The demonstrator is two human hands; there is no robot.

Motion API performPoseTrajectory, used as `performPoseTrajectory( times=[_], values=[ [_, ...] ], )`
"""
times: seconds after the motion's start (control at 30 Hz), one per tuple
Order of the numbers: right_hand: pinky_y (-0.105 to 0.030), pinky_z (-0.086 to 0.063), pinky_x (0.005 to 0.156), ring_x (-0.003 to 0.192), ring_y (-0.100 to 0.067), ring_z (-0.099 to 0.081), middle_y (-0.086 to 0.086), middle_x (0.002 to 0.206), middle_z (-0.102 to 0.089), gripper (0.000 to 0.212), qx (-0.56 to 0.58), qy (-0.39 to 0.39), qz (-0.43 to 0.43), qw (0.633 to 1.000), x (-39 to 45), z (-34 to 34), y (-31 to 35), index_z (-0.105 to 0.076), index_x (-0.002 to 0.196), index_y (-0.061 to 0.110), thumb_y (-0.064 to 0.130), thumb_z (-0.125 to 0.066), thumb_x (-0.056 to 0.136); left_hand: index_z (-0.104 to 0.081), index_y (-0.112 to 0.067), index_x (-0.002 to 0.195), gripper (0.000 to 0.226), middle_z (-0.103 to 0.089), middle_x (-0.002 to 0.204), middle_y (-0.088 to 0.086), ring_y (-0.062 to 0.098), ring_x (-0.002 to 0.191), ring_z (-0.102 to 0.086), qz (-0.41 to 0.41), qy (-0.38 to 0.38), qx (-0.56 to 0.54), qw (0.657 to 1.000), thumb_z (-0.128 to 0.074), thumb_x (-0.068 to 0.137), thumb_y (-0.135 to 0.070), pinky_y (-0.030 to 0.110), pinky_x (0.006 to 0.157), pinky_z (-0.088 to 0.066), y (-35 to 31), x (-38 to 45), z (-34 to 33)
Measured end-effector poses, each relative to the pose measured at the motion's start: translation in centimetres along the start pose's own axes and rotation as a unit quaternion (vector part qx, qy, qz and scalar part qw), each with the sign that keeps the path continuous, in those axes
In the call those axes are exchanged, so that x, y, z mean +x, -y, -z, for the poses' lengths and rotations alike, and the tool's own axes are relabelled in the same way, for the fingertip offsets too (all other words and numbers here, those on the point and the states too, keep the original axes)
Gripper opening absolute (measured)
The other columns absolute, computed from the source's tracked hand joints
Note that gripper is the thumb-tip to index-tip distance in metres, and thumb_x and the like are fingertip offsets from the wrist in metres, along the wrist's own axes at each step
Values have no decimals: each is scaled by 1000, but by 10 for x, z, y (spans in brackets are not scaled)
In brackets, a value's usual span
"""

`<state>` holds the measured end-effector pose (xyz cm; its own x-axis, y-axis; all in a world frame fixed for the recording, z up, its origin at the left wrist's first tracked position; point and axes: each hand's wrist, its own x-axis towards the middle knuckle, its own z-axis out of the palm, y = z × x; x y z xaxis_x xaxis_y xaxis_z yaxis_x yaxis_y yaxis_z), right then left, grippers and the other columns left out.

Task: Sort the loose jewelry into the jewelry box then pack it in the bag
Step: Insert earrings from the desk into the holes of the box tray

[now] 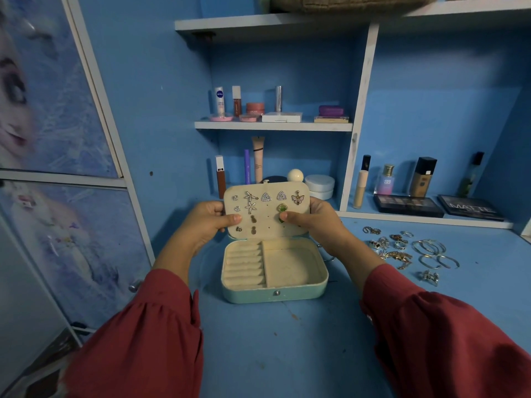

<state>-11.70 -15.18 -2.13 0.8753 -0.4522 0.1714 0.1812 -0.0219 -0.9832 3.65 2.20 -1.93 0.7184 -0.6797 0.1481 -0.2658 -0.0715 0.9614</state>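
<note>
A mint-green jewelry box [274,294] stands open on the blue desk, its cream ring rolls and side compartment bare. Its raised lid panel [267,214] carries several earrings: starfish, triangles, a butterfly, pineapples. My left hand [205,225] grips the lid's left edge, thumb on the front. My right hand [314,222] grips the lid's right edge, its thumb pressing a green earring [282,209] against the panel. Loose jewelry [402,251] lies in a heap on the desk to the right: rings, chains and silver hoops. A grey-brown bag [344,2] shows on the top shelf.
Cosmetics line the shelves behind the box: tubes, jars, bottles and two dark palettes [408,205] at the right. A cupboard door [57,196] with a printed picture stands at the left. Bare blue desk [287,340] stretches in front of the box.
</note>
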Motion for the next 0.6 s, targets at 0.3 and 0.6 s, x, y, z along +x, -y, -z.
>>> performPoseTrajectory(
  times=[0.3, 0.6],
  values=[
    [-23, -58, 69, 76, -10, -70, 1, 88, -73, 17, 14, -32, 1, 999, 0, -4, 0, -68, 96, 14, 7, -72, 80, -69, -12, 97, 18, -73, 89, -5, 8, 74, -65, 4, -5, 7, 1000, -71, 80, -4, 20, 61, -44, 0, -1, 1],
    [-24, -58, 77, 83, -13, -71, 2, 91, -75, 17, 4, -42, -2, 999, 1, -6, -1, -69, 97, 14, 9, -72, 82, -70, -13, 95, 18, -73, 93, -2, 10, 77, -65, 10, -4, 4, 1000, -71, 80, -3, 22, 65, -45, -1, -2, 2]
  ],
)
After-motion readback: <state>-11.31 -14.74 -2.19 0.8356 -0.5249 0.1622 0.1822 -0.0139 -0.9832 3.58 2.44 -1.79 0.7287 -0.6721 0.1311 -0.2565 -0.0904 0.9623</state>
